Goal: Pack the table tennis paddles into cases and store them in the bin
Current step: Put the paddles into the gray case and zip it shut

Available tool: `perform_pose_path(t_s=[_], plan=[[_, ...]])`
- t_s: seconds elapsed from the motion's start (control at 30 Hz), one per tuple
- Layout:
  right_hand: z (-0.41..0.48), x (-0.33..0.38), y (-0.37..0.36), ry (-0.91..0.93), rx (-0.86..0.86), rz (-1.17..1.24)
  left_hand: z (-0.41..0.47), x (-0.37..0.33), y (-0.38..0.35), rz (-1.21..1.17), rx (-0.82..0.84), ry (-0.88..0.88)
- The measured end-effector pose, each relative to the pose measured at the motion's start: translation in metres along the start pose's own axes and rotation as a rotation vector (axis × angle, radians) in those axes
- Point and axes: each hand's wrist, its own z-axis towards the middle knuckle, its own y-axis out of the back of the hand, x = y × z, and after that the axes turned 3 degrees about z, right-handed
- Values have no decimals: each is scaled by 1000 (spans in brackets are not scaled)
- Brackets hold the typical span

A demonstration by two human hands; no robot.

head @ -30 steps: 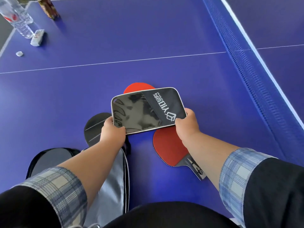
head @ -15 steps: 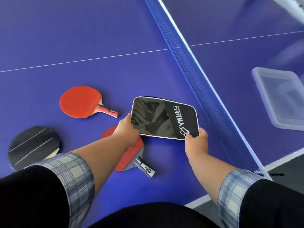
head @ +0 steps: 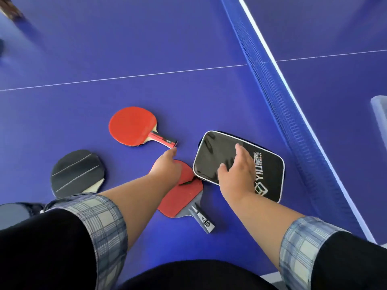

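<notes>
A black paddle case [head: 270, 174] with white piping lies flat on the blue table [head: 146, 49], beside the net. My right hand [head: 236, 168] hovers open over its left half, fingers spread. My left hand [head: 165, 166] stretches forward with straight fingers, its tips close to the handle end of a red paddle [head: 132, 126]. A second red paddle [head: 180, 195] lies under my left wrist, its blade tucked partly beneath the case's corner. A black paddle [head: 75, 172] rests further left.
The blue net [head: 280, 97] runs diagonally along the right. The edge of a clear plastic bin [head: 380, 114] shows at the far right beyond the net. A grey case [head: 12, 212] peeks in at the lower left.
Both hands have let go of the black case, which now lies on the table. My left hand has moved toward the far red paddle; my right hand has opened above the case.
</notes>
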Motion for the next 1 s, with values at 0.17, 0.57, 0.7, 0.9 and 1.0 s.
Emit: perform_pose_path(t_s=[0.17, 0.57, 0.7, 0.9, 1.0], plan=[[17, 76, -54, 210, 330, 32, 20, 34, 43, -255, -127, 156], [63, 109, -134, 207, 391, -433, 89, 77, 91, -908, -222, 527], [64, 112, -144, 259, 384, -303, 103, 73, 93, -905, -291, 549], [36, 109, -119, 202, 470, -10, 102, 69, 99, -1187, -295, 465], [11, 107, -107, 158, 541, 73, 92, 77, 99, -1187, -299, 507]])
